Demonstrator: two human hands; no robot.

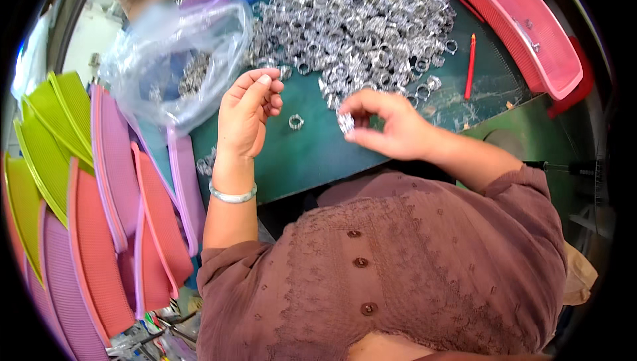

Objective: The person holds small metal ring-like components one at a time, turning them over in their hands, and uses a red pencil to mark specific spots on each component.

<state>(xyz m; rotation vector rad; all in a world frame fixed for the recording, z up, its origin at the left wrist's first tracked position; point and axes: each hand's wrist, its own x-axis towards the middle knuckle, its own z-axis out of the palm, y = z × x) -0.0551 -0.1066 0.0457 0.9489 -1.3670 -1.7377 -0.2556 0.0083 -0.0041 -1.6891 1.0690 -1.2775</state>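
ring in hand: small silver ring (346, 122) pinched in the right hand (391, 125) fingertips, just above the green table (312, 155)
left hand (245, 112): loosely curled, holding nothing, beside a loose ring (296, 121)
room: bare strip between the ring pile (352, 22) and the near table edge
edges: plastic bag (172, 62) left, pink basket (524, 26) right

Person wears a dusty mauve-brown blouse (398, 268), thin crinkled fabric w/ small embroidered floral pattern. Short sleeves, ending well above each hand, approx at the elbows. Row of round brown buttons (360, 263) down the front. Just below the left hand (244, 117), at the wrist: one pale, glossy bangle (232, 195). Right hand (391, 125) bare, no jewellery visible.
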